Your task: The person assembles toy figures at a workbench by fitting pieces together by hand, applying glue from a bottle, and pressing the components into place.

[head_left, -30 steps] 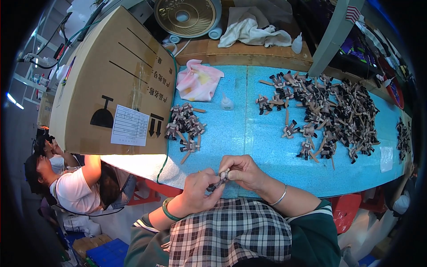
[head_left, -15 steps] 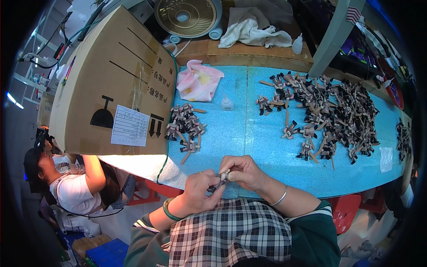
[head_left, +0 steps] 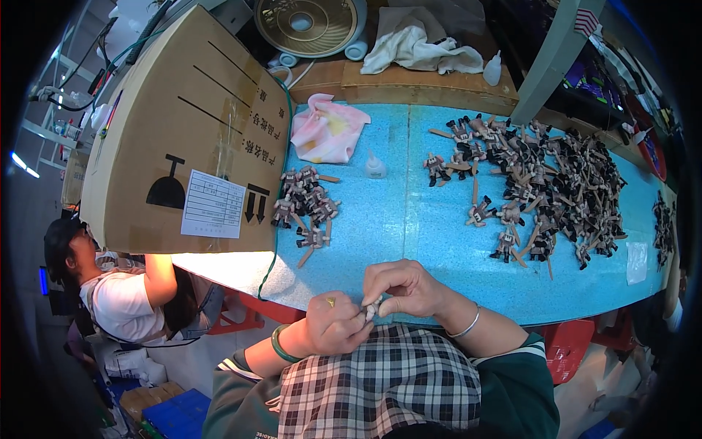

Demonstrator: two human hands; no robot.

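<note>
Just above my checked apron, my left hand [head_left: 335, 322] is closed around a small toy figure [head_left: 371, 312], and only a pale bit of it shows between the fingers. Thumb and fingertips of my right hand [head_left: 406, 287] pinch the same figure from the other side. Beyond my left hand, a small group of similar toy figures [head_left: 311, 205] lies on the blue table mat [head_left: 380, 227]. A large heap of such figures [head_left: 556, 190], grey and black with flat brownish pieces, spreads over the right of the mat.
A big cardboard box [head_left: 190, 146] stands on the left. Farther back are a pink cloth [head_left: 330, 130], a small dropper bottle [head_left: 375, 167], a fan [head_left: 307, 25] and a white cloth [head_left: 420, 50]. A grey post [head_left: 548, 66] rises at right. A person [head_left: 121, 293] sits at left.
My left hand has rolled over so its knuckles cover more of the toy figure. My right hand still pinches the figure, slightly lower. The person at left has turned their head.
</note>
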